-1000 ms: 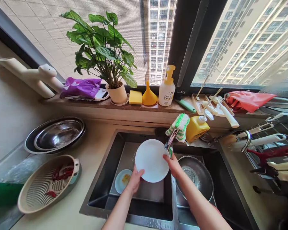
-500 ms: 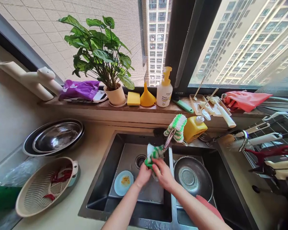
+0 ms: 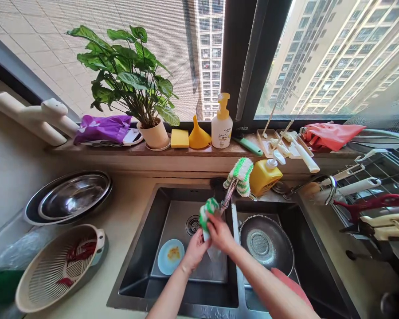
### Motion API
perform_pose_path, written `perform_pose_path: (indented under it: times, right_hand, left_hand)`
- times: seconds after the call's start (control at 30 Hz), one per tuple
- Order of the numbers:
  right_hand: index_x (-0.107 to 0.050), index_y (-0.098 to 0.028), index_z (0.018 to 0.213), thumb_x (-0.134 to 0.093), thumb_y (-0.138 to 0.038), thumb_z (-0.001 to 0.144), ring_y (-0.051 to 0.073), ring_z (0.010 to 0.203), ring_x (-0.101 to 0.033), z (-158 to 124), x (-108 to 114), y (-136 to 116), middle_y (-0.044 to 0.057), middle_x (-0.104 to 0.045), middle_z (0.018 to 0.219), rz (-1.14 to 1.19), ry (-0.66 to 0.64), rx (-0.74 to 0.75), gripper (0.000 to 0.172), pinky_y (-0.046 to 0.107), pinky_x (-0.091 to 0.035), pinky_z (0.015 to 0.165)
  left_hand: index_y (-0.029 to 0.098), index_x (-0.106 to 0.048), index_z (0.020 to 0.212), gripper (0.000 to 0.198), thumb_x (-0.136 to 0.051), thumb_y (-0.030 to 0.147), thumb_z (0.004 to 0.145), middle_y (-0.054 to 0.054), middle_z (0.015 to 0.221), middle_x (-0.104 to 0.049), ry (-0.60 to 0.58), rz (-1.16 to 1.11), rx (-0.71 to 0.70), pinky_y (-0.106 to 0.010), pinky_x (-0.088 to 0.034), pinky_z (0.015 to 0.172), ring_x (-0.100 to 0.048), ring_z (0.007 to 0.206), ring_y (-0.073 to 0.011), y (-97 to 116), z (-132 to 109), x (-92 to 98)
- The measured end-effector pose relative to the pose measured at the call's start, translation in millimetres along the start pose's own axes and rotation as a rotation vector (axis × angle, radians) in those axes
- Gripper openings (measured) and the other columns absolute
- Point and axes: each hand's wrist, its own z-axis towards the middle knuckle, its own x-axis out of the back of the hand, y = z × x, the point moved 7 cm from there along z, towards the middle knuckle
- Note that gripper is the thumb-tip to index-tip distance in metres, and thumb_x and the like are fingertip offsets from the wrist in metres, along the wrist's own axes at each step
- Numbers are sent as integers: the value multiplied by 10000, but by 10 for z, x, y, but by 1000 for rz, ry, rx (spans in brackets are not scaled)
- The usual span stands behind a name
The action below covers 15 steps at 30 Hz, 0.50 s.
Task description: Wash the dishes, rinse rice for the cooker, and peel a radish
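Two dark sink basins (image 3: 141, 266) are set into your pale table (image 3: 128, 217), under a window with tall buildings (image 3: 339, 57) beyond. Over the left basin, your left fingers (image 3: 197, 241) grip a white plate (image 3: 205, 235) turned nearly edge-on; your right fingers (image 3: 213, 220) hold a green-and-white cloth (image 3: 206, 210) to it. A stained dish (image 3: 169, 262) lies below; a round pan (image 3: 281, 243) sits in the other basin. To your left, metal bowls (image 3: 76, 199) and a colander (image 3: 36, 285) rest on the table.
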Motion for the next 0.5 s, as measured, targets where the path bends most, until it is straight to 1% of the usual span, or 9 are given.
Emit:
perform_pose_path:
  times: [0.07, 0.1, 0.13, 0.2, 0.23, 0.3, 0.33, 0.4, 0.5]
  right_hand:
    - [-484, -275, 1369, -439, -276, 908, 243, 1370, -340, -119, -150, -143, 59, -448, 1441, -23, -35, 108, 463, 453, -277, 1119]
    - [-487, -282, 1366, -435, -283, 914, 243, 1377, -325, -91, -178, -151, 53, -442, 1445, -32, -43, 117, 455, 459, -262, 1125]
    - [-507, -286, 1347, -427, -288, 920, 240, 1362, -351, -9, -165, -110, 50, -474, 1420, -32, -42, 94, 435, 457, -275, 1117]
    - [-586, -285, 1257, -422, -298, 920, 238, 1266, -472, 239, -40, 110, 47, -593, 1288, -10, -31, -48, 375, 436, -357, 1058]
    - [-630, -282, 1188, -425, -305, 915, 243, 1194, -536, 349, 42, 265, 47, -647, 1198, 3, -35, -151, 342, 425, -403, 1011]
    - [-681, -249, 1073, -402, -321, 912, 265, 1060, -613, 436, 191, 532, 65, -702, 1049, 13, -43, -319, 330, 429, -464, 917]
    - [-684, -234, 1056, -388, -325, 911, 271, 1020, -629, 402, 236, 606, 73, -709, 1016, 17, -40, -358, 342, 433, -477, 889]
    - [-668, -212, 1089, -382, -320, 900, 272, 1017, -631, 205, 240, 595, 88, -702, 1048, 35, -8, -326, 359, 434, -480, 892]
    - [-620, -206, 1196, -415, -313, 888, 252, 1124, -589, -224, 28, 315, 97, -647, 1199, 102, 35, -164, 385, 412, -445, 982]
  left_hand:
    - [150, -696, 888, 347, -816, 212, 569, -90, 943, -732, 53, 4, -2, -358, -466, 911, -611, 1042, -299, -23, 28, 78]
    - [152, -694, 896, 347, -813, 219, 577, -87, 941, -731, 57, -12, 3, -350, -476, 890, -615, 1033, -294, -20, 14, 101]
    - [155, -688, 939, 373, -808, 225, 593, -87, 966, -728, 45, -40, 10, -343, -484, 875, -618, 1029, -288, -5, -18, 115]
    - [166, -663, 1049, 444, -794, 229, 629, -94, 1042, -713, 7, -107, 26, -335, -492, 867, -625, 1030, -275, 54, -112, 137]
    - [171, -648, 1092, 471, -787, 230, 646, -100, 1076, -703, -11, -140, 33, -337, -493, 876, -626, 1038, -271, 90, -159, 151]
    - [177, -631, 1125, 498, -784, 233, 655, -105, 1101, -695, 9, -204, 30, -345, -491, 900, -627, 1051, -271, 158, -217, 217]
    - [181, -625, 1133, 513, -788, 237, 650, -102, 1098, -697, 40, -232, 18, -348, -490, 909, -627, 1054, -271, 182, -219, 262]
    - [195, -610, 1154, 556, -797, 244, 633, -90, 1087, -701, 103, -271, -12, -354, -487, 922, -629, 1051, -266, 194, -175, 334]
    - [212, -594, 1175, 598, -806, 237, 616, -77, 1094, -699, 155, -273, -57, -350, -475, 943, -626, 1055, -252, 146, -60, 358]
